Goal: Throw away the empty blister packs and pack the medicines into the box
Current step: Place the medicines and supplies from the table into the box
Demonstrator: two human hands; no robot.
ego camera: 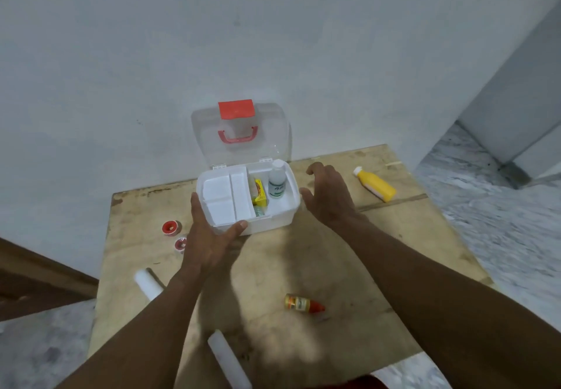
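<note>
A white medicine box [283,217] stands open at the back of the wooden table [379,252], its clear lid [273,133] with a red latch and handle raised against the wall. Inside, a white tray insert [223,197] fills the left half; a yellow carton [260,196] and a white bottle [277,180] stand on the right. My left hand [209,234] grips the box's front left corner, thumb on the rim. My right hand [329,197] hovers just right of the box, fingers spread, holding nothing.
A yellow bottle [375,184] lies at the back right. A small red-capped bottle [303,303] lies near the front. Two red round items [171,227] [180,243] sit at the left. Two white rolls [148,284] [229,358] lie by my left forearm. Table edges drop off on both sides.
</note>
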